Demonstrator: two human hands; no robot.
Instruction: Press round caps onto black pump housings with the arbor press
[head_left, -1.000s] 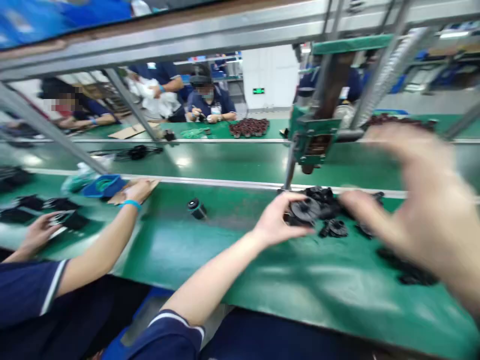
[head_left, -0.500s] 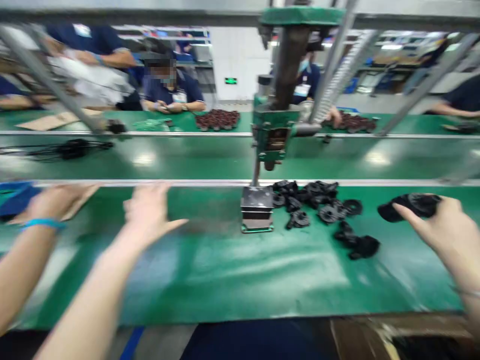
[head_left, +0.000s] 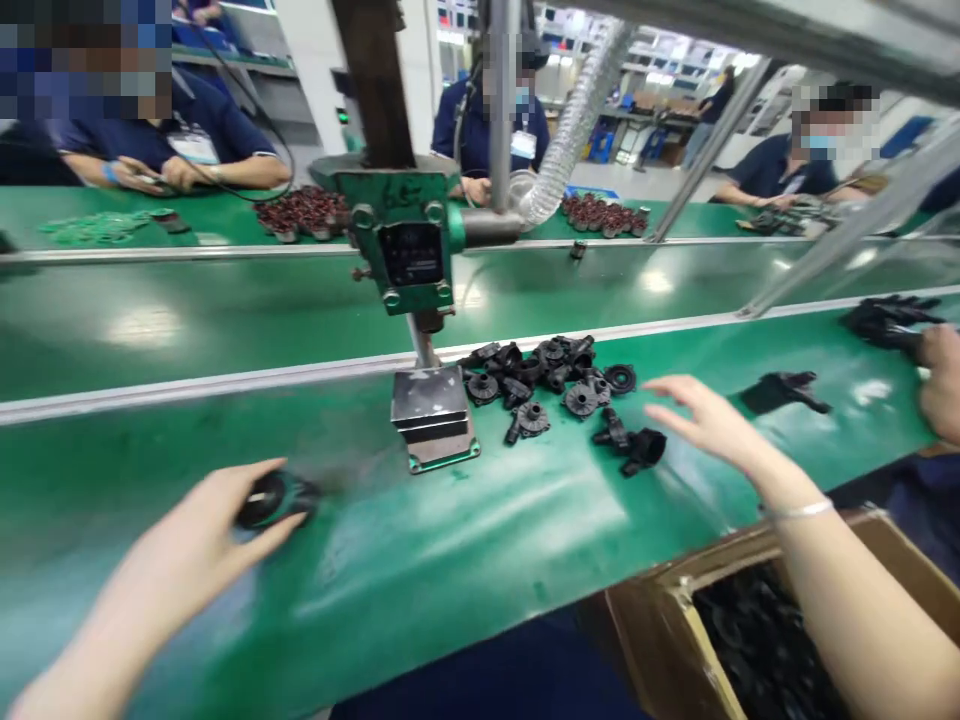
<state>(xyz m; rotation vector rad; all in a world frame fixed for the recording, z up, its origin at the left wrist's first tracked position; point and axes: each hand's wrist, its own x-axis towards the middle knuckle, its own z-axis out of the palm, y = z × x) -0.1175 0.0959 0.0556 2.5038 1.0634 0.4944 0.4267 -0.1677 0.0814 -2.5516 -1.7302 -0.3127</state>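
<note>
Between the thumb and fingers of my left hand (head_left: pixel 202 530) is a round black part (head_left: pixel 274 500), held low over the green table (head_left: pixel 420 560) at the left. My right hand (head_left: pixel 705 425) is apart from any object, fingers spread, just right of a pile of black plastic housings (head_left: pixel 555 365). Nearest to it lies a black housing (head_left: pixel 643 450). Another black piece (head_left: pixel 784 390) lies to the right of my right hand. A metal block on a base (head_left: pixel 431 405) stands in the middle, under the green press head (head_left: pixel 409 245).
A cardboard box (head_left: pixel 652 640) of black parts stands below my right forearm. A person's hand (head_left: pixel 941 380) is at the right edge by more black parts. Several people sit across the belt, near reddish-brown parts (head_left: pixel 604 215). Metal posts slant overhead.
The view has turned right. My left hand now holds a round black part. My right hand has let go of its black piece and moved nearer the pile. The neighbour's hand at left is out of view.
</note>
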